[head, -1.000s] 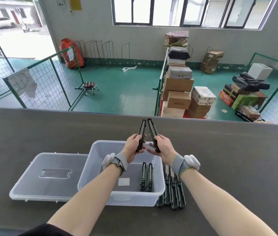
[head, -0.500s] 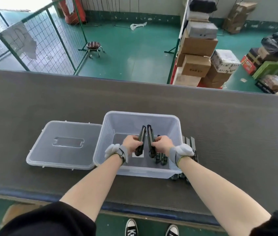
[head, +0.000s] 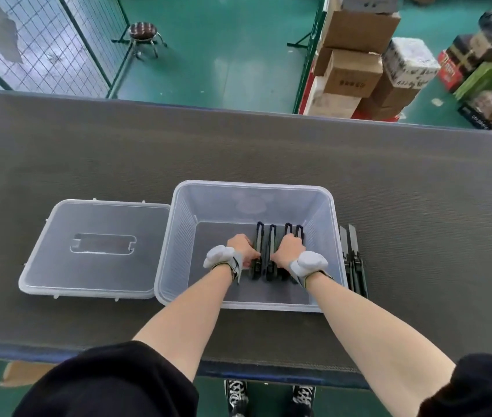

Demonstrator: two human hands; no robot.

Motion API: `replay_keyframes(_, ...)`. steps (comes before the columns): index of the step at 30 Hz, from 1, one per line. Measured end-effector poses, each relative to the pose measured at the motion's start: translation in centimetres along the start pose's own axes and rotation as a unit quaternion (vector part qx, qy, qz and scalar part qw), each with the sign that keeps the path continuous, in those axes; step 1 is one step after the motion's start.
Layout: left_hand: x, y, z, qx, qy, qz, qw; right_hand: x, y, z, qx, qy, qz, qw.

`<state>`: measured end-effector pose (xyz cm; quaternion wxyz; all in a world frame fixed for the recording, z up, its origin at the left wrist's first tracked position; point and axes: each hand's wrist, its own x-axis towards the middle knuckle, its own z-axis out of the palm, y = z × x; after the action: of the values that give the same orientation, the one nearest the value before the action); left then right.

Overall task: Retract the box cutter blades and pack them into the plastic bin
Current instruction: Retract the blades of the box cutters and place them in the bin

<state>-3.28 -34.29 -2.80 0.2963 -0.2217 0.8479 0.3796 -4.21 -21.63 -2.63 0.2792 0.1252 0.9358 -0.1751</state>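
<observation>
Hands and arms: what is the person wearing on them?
Both forearms are bare. Each wrist carries a grey strap with a lumpy white pad on it: left hand, right hand. Black short sleeves show at the upper arms. No gloves.
</observation>
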Motion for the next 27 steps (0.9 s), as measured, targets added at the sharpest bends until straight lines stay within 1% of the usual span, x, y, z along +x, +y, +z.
replay_keyframes(2, 0.0, 0.1, 0.4, 0.009, 0.002, 0.018, 1.000, 0.0, 0.2, 0.2, -0.020, 0.013, -0.004, 1.000)
replay_keyframes(5, -0.2, 0.5, 0.8, 0.039, 0.035, 0.043, 0.998, 0.0, 0.5, 0.1, -0.046, 0.016, -0.016, 0.999)
replay_keyframes(9, -0.8, 1.5, 0.8, 0.070, 0.035, 0.050, 0.996, -0.2, 1.0, -1.2, -0.021, 0.006, -0.039, 0.999)
replay_keyframes(11, -1.7, 3.0, 0.5, 0.089, 0.052, 0.061, 0.993, -0.4, 1.1, -2.9, 0.009, 0.007, -0.070, 0.998)
replay_keyframes(13, -2.2, 4.2, 0.0, 0.084, 0.081, 0.075, 0.990, -0.6, 0.7, -4.5, 0.035, 0.007, -0.111, 0.993)
replay_keyframes(15, -3.6, 6.5, -0.3, 0.058, 0.109, 0.107, 0.987, -2.3, 0.8, -7.5, 0.073, 0.031, -0.145, 0.986)
replay_keyframes(18, -5.0, 9.8, -0.9, 0.007, 0.159, 0.145, 0.976, -3.9, 1.3, -12.1, 0.183, 0.070, -0.183, 0.963)
replay_keyframes(21, -7.7, 14.7, -0.7, -0.029, 0.197, 0.211, 0.957, -4.7, 4.5, -17.1, 0.272, 0.114, -0.179, 0.939)
replay_keyframes(23, -8.8, 17.3, -0.1, -0.048, 0.201, 0.251, 0.946, -4.6, 6.4, -19.3, 0.280, 0.152, -0.166, 0.933)
replay_keyframes(25, -10.3, 20.8, 2.7, -0.021, 0.177, 0.281, 0.943, -4.0, 10.5, -21.2, 0.288, 0.173, -0.136, 0.932)
replay_keyframes(27, -10.7, 22.4, 5.1, 0.034, 0.135, 0.288, 0.948, -3.0, 13.1, -20.9, 0.305, 0.156, -0.098, 0.934)
